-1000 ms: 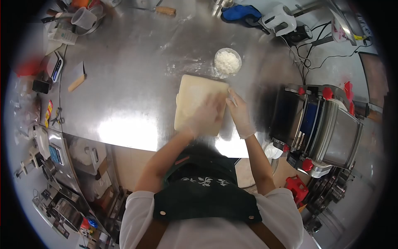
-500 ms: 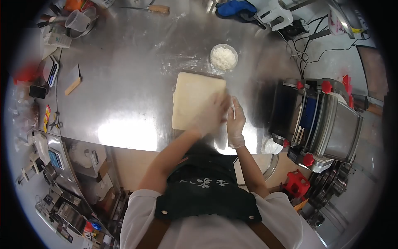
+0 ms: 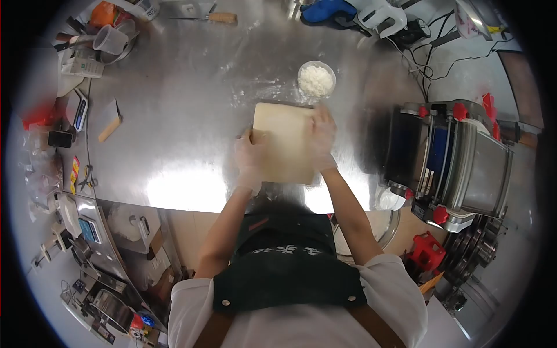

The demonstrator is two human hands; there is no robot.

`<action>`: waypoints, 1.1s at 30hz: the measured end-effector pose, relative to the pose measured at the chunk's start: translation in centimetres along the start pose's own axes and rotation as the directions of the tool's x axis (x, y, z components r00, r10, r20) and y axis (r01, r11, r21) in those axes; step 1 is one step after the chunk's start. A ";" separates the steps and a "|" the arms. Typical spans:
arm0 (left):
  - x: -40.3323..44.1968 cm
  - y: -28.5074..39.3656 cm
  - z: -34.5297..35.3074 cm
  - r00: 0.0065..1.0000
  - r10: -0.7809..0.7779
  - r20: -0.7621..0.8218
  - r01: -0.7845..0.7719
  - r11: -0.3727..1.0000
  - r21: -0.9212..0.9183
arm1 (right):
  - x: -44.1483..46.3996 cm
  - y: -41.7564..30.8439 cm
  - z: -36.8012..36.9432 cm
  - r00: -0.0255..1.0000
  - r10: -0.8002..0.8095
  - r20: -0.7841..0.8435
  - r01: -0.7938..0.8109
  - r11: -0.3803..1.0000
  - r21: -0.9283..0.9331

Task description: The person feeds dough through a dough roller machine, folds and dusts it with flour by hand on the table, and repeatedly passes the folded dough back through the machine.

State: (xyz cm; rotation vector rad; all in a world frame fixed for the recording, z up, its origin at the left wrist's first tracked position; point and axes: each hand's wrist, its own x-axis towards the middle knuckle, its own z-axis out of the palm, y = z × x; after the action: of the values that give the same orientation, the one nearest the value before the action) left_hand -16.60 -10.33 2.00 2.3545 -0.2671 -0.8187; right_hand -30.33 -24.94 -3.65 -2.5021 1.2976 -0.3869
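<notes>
Between the left hand [image 3: 248, 158] and right hand [image 3: 324, 138], both in thin, clear plastic, the dough slab [image 3: 283, 145] looks smooth and matt. Beneath the grip, the table [image 3: 168, 122] is glossy metal; beyond it, powdery flour [image 3: 316, 81]; far right — a shiny metal machine [image 3: 483, 174].

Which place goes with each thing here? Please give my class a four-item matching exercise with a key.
1. pale slab
2. bowl of white powder
3. scissors
4. red-knobbed machine

A. at the right of the bench
B. beside the yellow packet
C. between left hand and right hand
D. just beyond the slab's far edge

Pairs: 1-C; 2-D; 3-B; 4-A
</notes>
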 end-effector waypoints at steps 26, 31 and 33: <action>-0.4 0.5 -1.4 0.723 0.225 0.653 0.240 0.805 -0.542 | -6.2 0.7 -11.6 0.722 0.074 0.688 -0.681 -0.101 0.725; -7.1 8.9 0.1 0.740 0.357 0.570 0.003 0.846 -0.533 | -9.7 1.5 -21.0 0.799 0.265 0.539 -0.485 -0.247 0.839; -9.8 14.0 1.5 0.649 0.502 0.571 -0.123 0.810 -0.573 | -9.9 2.2 -28.2 0.835 0.385 0.392 -0.366 -0.143 0.920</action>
State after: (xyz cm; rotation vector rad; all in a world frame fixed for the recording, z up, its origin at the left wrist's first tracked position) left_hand -25.02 -18.41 14.61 1.3585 -0.6937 -1.3906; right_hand -47.81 -21.77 20.47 -0.7358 0.9907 -0.8054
